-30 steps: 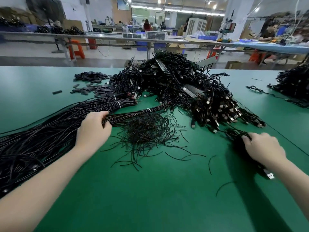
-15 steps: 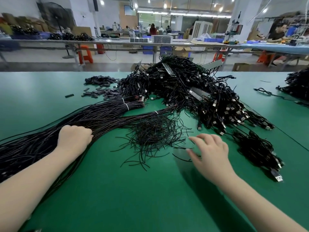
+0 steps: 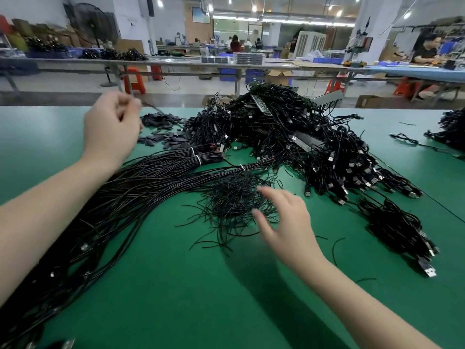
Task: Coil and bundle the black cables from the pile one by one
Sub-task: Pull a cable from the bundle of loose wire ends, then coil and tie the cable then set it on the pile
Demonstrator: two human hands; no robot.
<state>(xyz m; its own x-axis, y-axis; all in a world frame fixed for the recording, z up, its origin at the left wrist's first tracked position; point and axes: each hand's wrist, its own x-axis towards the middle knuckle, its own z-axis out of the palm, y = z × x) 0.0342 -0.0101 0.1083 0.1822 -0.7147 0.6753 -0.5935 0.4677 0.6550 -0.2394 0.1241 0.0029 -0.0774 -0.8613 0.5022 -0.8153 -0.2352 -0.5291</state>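
A long sheaf of straight black cables point(image 3: 151, 177), tied with white bands, runs from the left edge toward the big heap of coiled USB cables point(image 3: 289, 137). My left hand point(image 3: 110, 129) is raised above the sheaf, its fingers curled and pinching one thin black cable point(image 3: 153, 108) that trails blurred to the right. My right hand point(image 3: 284, 222) hovers with spread fingers over a nest of short black twist ties point(image 3: 231, 197). A coiled cable bundle point(image 3: 397, 227) lies to its right.
Dark flat pieces point(image 3: 161, 132) are scattered behind my left hand. A loose cable point(image 3: 407, 141) and another black heap point(image 3: 450, 129) lie at the far right. Bare green table point(image 3: 188, 298) spreads in front. Workbenches and seated people stand beyond the far edge.
My left hand has lifted off the sheaf and risen, pulling one cable up. My right hand has left the coiled bundle at the right and moved left over the twist ties.
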